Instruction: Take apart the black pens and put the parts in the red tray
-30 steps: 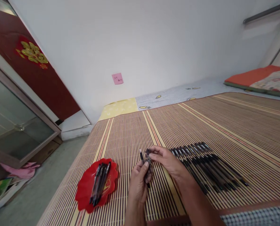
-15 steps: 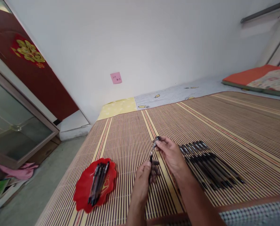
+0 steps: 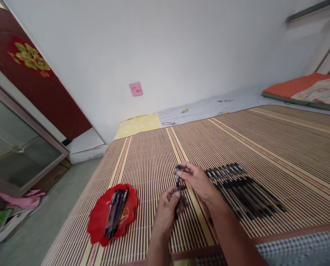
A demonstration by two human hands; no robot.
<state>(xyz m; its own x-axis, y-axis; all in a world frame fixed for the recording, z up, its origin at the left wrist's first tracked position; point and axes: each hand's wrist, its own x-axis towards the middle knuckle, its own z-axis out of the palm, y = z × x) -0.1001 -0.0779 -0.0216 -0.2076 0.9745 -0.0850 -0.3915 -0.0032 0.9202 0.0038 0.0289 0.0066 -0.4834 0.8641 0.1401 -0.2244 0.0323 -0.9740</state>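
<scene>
Between my two hands a black pen stands nearly upright above the mat. My left hand (image 3: 167, 207) is closed round its dark barrel, most of which the fingers hide. With thumb and fingers my right hand (image 3: 195, 180) pinches the pen cap (image 3: 177, 174), which sits over the pen's upper end; whether it is pushed fully on I cannot tell. To the right lie several pen caps (image 3: 226, 170) in a row, and just below them several black pens (image 3: 249, 199) side by side. At the left, several more pens (image 3: 116, 212) lie bunched on a red scalloped plate (image 3: 97, 218).
A striped bamboo mat (image 3: 148, 159) covers the bed, with a checked sheet (image 3: 192, 112) along the wall. Folded orange bedding (image 3: 295, 85) lies at the far right. Left of the bed are the floor (image 3: 81, 184) and a glass-panelled door (image 3: 20, 147).
The pen cap in my right hand has come down onto the pen's upper end, covering the tip that showed before. My left hand keeps its hold on the barrel.
</scene>
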